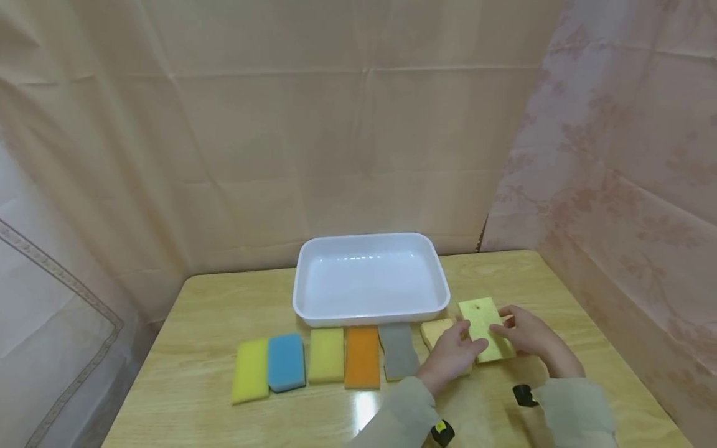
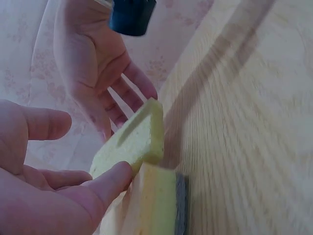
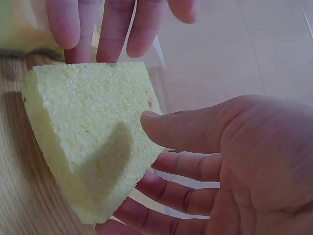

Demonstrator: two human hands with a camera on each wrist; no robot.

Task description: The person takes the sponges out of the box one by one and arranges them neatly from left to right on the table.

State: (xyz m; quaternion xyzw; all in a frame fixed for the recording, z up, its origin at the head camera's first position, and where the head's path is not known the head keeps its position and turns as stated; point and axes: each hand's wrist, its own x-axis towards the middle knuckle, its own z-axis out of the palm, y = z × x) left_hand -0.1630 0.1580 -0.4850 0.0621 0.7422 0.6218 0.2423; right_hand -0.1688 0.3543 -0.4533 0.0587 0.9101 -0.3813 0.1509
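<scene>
A pale yellow rectangular sponge (image 1: 483,331) is tilted up at the right of the table. My right hand (image 1: 529,333) pinches its right side, the thumb (image 3: 176,128) on the near face and the fingers behind. At the opposite edge, my left hand (image 1: 450,356) touches the sponge with extended fingers (image 3: 115,34), seen in the right wrist view. A beige-yellow sponge (image 1: 434,331) lies partly hidden beneath the left hand. In the left wrist view, layered sponge edges (image 2: 164,203) show just below the held sponge.
Left of my hands lie a grey sponge (image 1: 399,351), an orange sponge (image 1: 362,358), a light yellow sponge (image 1: 326,356), a blue sponge (image 1: 286,362) and a bright yellow sponge (image 1: 250,371). Behind them stands a white tray (image 1: 370,315) on the wooden table (image 1: 224,305). Curtains surround the table.
</scene>
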